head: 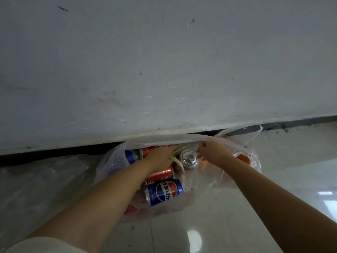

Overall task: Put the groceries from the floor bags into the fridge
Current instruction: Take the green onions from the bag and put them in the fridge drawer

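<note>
Clear plastic bag on the tiled floor, its far side against the base of a scuffed white wall. Both hands are inside the bag's mouth. Left hand lies over a red can and touches pale green stalks; its grip is hidden (fingers point away from the camera), so whether it holds anything cannot be told. Right hand, fingers curled, pinches the bag's upper edge just beside a silver can top. A blue can lies on its side at the bag's near edge; a second blue can lies at the far left. Something orange shows at the right edge.
</note>
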`<state>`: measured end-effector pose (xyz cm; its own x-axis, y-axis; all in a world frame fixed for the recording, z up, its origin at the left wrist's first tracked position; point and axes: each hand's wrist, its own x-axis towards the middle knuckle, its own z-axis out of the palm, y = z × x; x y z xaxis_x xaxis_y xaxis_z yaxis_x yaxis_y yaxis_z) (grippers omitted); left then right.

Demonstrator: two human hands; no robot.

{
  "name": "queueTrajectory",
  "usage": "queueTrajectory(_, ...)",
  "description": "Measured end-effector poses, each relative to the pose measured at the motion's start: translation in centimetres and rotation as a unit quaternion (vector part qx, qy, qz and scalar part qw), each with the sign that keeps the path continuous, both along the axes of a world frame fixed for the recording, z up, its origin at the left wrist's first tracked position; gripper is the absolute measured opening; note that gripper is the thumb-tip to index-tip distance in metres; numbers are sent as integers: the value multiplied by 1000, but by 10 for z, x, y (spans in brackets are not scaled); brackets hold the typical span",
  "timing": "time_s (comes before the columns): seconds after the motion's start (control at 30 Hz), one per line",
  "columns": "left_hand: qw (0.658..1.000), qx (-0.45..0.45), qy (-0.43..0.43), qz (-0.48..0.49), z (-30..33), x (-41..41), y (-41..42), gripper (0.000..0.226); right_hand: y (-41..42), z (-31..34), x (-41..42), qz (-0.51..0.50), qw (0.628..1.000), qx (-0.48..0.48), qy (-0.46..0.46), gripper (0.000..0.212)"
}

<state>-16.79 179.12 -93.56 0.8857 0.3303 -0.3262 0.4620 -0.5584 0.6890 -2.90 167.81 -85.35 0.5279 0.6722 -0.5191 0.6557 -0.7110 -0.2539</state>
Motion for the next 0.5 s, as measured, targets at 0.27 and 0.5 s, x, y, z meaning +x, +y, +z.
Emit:
queueTrajectory(0.27,990,-22,113,85,100,-59,16,22,-19,51,-27,-37,999,12,32,31)
queueTrajectory(0.5,982,-31,93,164,292,-77,-18,20,-51,215,-59,-2,1000,17,21,32)
